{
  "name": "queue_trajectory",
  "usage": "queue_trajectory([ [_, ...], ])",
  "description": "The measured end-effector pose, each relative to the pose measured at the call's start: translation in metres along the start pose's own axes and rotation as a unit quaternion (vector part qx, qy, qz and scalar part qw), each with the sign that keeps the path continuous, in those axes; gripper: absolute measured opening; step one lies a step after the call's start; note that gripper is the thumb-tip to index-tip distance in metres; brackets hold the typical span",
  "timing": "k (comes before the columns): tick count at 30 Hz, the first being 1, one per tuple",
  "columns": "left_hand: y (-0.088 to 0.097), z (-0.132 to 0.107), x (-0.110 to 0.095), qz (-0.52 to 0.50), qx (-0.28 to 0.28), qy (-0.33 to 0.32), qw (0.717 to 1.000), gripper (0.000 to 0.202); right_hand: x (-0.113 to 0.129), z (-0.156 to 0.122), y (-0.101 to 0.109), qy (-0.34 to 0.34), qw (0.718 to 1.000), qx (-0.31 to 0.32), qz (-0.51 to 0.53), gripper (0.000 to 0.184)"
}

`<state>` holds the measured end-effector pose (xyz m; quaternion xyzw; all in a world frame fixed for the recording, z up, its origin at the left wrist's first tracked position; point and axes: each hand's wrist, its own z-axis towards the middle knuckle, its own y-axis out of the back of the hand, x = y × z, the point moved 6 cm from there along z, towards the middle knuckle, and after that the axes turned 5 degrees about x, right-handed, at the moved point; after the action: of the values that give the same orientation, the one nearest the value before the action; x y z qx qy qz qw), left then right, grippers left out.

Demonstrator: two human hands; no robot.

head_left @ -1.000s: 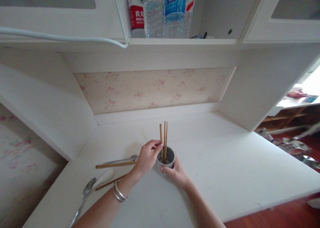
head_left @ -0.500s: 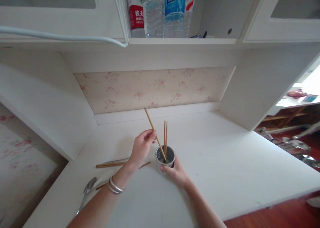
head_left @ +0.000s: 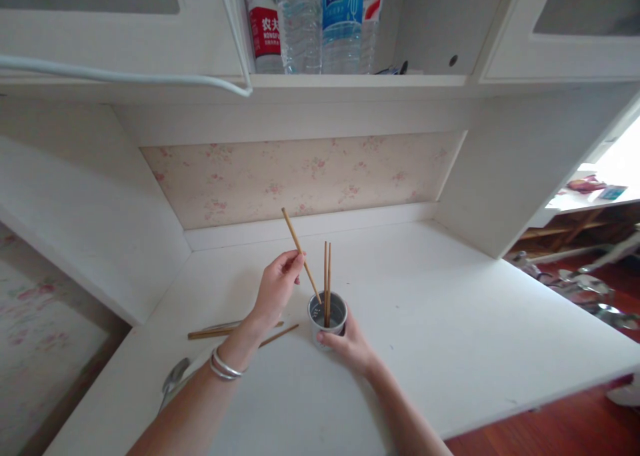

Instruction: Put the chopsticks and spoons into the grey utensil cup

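The left hand (head_left: 278, 284) is pinching a tilted chopstick (head_left: 291, 227), its tip over a grey cup (head_left: 315, 329), which the right hand (head_left: 353, 347) is clasping on the counter (head_left: 425, 323); two upright chopsticks (head_left: 329, 286) are standing inside

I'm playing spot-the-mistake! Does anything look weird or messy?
The white cord looks a bit odd: it runs across the cabinet front instead of being tucked away. One chopstick slants, but the left hand is holding it. No spills show.
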<state>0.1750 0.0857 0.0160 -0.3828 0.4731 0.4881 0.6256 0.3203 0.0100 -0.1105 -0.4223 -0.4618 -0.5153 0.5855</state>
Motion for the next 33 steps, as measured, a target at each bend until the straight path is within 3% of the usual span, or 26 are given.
queue_trajectory([
  [8,-0.004,-0.006,-0.034,-0.041,0.063,0.005,0.997,0.042,-0.003,0.0,0.003,-0.008,1.0,-0.016,-0.011,0.068],
  [12,-0.002,0.0,-0.036,-0.097,0.066,0.001,0.993,0.039,-0.003,0.0,0.001,0.0,1.0,-0.007,0.006,0.068],
  [17,0.001,0.007,-0.026,-0.084,0.039,-0.009,0.996,0.035,0.0,0.0,-0.001,0.003,1.0,0.001,0.019,0.067],
  [22,-0.012,0.006,-0.007,-0.035,0.074,-0.022,0.996,0.036,0.002,0.0,0.0,0.002,1.0,-0.004,0.01,0.066],
  [28,-0.02,-0.001,0.023,0.056,0.107,-0.017,0.993,0.053,-0.002,0.0,0.001,0.001,1.0,-0.009,0.0,0.067],
  [33,-0.024,-0.007,0.049,0.102,0.137,0.015,0.985,0.036,-0.002,0.0,0.001,0.002,1.0,-0.014,0.008,0.066],
])
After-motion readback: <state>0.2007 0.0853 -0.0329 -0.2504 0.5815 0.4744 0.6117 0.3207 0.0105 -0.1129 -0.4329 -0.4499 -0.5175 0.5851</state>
